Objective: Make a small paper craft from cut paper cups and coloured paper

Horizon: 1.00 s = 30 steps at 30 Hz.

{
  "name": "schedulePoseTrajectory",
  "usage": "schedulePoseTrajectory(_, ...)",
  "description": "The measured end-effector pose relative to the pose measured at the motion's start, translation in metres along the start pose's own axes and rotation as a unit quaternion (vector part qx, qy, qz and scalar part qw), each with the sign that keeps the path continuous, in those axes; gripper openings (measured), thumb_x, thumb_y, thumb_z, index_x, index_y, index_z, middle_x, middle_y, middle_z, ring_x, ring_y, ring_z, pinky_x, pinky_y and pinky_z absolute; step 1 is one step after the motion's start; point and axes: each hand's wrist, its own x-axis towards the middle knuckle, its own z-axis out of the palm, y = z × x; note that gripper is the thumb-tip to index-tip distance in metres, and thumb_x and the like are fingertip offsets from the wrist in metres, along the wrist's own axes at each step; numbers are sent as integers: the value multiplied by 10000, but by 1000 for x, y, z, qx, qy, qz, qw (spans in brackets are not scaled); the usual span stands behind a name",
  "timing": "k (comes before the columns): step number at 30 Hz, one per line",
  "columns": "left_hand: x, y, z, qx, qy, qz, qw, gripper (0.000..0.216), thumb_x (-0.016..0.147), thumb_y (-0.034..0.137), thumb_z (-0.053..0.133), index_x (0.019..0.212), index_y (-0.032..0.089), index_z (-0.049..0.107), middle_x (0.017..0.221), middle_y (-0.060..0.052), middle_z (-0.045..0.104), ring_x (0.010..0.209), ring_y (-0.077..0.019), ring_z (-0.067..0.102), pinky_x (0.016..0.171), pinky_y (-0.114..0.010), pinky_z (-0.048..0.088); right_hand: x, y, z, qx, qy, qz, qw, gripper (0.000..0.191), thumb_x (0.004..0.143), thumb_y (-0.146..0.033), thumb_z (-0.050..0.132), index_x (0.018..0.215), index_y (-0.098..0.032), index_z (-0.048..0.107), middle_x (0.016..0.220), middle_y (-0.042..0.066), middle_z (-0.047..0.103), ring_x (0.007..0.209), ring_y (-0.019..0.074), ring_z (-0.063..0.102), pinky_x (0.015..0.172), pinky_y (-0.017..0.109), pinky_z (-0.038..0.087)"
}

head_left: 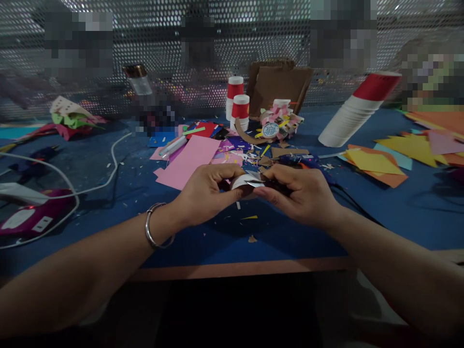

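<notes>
Both my hands meet over the blue table (108, 174) near its front edge. My left hand (206, 193), with a metal bangle on the wrist, pinches one end of a small curled strip of white paper (246, 181). My right hand (300, 193) is closed round the other end of the same strip, with something dark under its fingers that I cannot make out. Just behind the hands lie a pink paper sheet (188, 162) and a litter of coloured paper scraps (239, 145).
Red-and-white paper cups (239, 111) and a brown cardboard piece (279, 87) stand at the back centre. A tipped stack of cups (358, 108) lies at the right, beside yellow and orange paper cutouts (377, 164). White cables (90, 186) and a glue gun (32, 217) lie left.
</notes>
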Motion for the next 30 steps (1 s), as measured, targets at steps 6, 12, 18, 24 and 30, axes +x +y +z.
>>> schedulePoseTrajectory(6,0,-1,-2,-20,1,-26,999,144,829,279,753,816,141,714,743,-10,621,699,-121,535,635,-251,425,1,0,2,-17,3,-9,1000,339,1022,-409,627,772,-193,551,601,-67,451,500,69,345,508,252,284)
schedulePoseTrajectory(12,3,2,-6,-3,-20,-28,999,158,838,257,740,755,138,676,695,11,570,667,-103,492,611,-237,398,2,2,2,-4,-7,-1,1000,380,1030,-423,622,746,-183,544,603,-64,444,523,64,381,516,235,304)
schedulePoseTrajectory(18,5,0,-12,-11,-59,-56,997,199,852,281,742,740,150,642,668,24,540,640,-101,473,581,-229,385,2,3,1,13,-34,30,999,420,1045,-448,588,727,-174,568,623,-47,474,555,73,436,542,241,331)
schedulePoseTrajectory(24,6,-1,-13,-21,-63,-68,995,247,843,311,784,729,151,634,669,34,501,637,-91,426,564,-213,355,2,6,1,41,-52,66,996,492,1034,-559,569,734,-171,612,635,-33,511,572,88,464,552,258,339)
schedulePoseTrajectory(30,7,-2,-13,-53,-76,-83,992,309,834,402,815,752,150,654,678,25,523,635,-95,439,561,-219,351,3,7,4,57,-56,91,993,543,999,-651,569,726,-183,603,639,-29,514,584,102,475,561,267,344)
